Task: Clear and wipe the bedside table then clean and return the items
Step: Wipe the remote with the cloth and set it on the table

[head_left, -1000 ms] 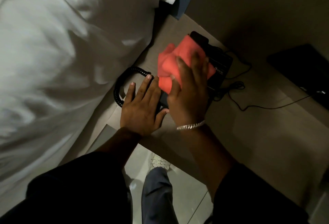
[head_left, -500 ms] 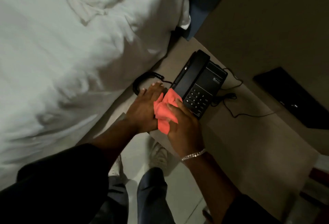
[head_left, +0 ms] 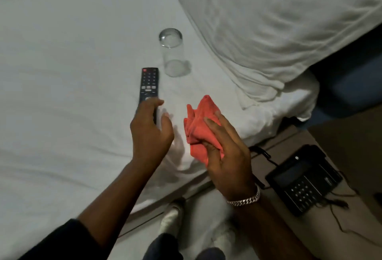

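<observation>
A black remote control (head_left: 149, 82) lies on the white bed sheet (head_left: 62, 73). My left hand (head_left: 149, 127) curls over its near end, thumb on one side and fingers on the other. My right hand (head_left: 227, 154) holds a crumpled orange-red cloth (head_left: 201, 127) above the bed's edge. An upturned clear drinking glass (head_left: 172, 52) stands on the sheet just beyond the remote. The black desk phone (head_left: 303, 179) sits on the brown bedside table (head_left: 341, 235) at lower right.
A white pillow (head_left: 279, 21) fills the upper right beside the glass. The phone's thin cords (head_left: 339, 204) trail over the table top. My white shoes (head_left: 172, 216) and the pale floor show below the bed's edge.
The view swung left from the table to the bed. My left hand left the phone and closed around the remote. My right hand lifted the cloth off the phone.
</observation>
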Demonstrator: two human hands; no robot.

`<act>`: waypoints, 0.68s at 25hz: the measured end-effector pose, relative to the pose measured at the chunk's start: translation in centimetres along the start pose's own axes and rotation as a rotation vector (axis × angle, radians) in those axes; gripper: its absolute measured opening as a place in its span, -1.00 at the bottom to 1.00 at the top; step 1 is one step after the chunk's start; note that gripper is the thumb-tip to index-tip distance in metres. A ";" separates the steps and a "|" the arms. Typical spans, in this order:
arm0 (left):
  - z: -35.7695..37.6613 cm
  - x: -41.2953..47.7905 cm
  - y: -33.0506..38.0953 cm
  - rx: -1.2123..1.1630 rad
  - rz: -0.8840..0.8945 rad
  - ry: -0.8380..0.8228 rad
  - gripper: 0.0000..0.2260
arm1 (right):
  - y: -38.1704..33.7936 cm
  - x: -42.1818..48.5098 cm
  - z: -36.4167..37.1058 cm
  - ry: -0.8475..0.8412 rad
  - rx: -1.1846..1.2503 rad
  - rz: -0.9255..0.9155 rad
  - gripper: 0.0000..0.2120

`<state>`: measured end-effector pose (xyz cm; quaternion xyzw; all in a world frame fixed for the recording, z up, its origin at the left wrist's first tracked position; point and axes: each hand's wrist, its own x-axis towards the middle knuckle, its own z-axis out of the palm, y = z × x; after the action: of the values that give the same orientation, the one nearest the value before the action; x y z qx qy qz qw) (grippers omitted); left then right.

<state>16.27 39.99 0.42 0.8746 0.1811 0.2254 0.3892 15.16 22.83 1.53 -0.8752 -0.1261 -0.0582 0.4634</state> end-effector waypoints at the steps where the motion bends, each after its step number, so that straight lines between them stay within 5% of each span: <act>1: -0.3 1.3 -1.2 0.110 -0.067 -0.032 -0.69 | -0.6 0.6 0.9 -0.008 -0.001 -0.019 -0.48; 4: -0.2 4.0 -4.1 0.371 -0.279 -0.244 -0.46 | -1.7 1.1 2.9 -0.026 0.014 -0.083 -0.50; 6: -0.5 4.9 -5.2 0.271 -0.333 -0.266 -0.54 | -2.1 0.9 4.1 -0.044 0.018 -0.078 -0.50; 12: -3.8 1.8 -3.0 -0.694 -0.712 -0.341 -0.63 | -4.1 -1.2 5.4 -0.072 0.172 0.043 -0.62; 15: -3.7 -1.2 -0.1 -1.328 -1.023 -0.569 -0.72 | -4.6 -3.5 4.6 -0.100 0.101 0.046 -0.57; 17: -1.8 -3.0 1.3 -1.403 -1.150 -0.677 -0.69 | -4.0 -4.7 3.2 -0.101 -0.041 0.089 -0.57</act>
<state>12.97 38.77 1.71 0.2399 0.2839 -0.2066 0.9051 9.47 26.89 1.90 -0.8911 -0.1089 0.0041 0.4406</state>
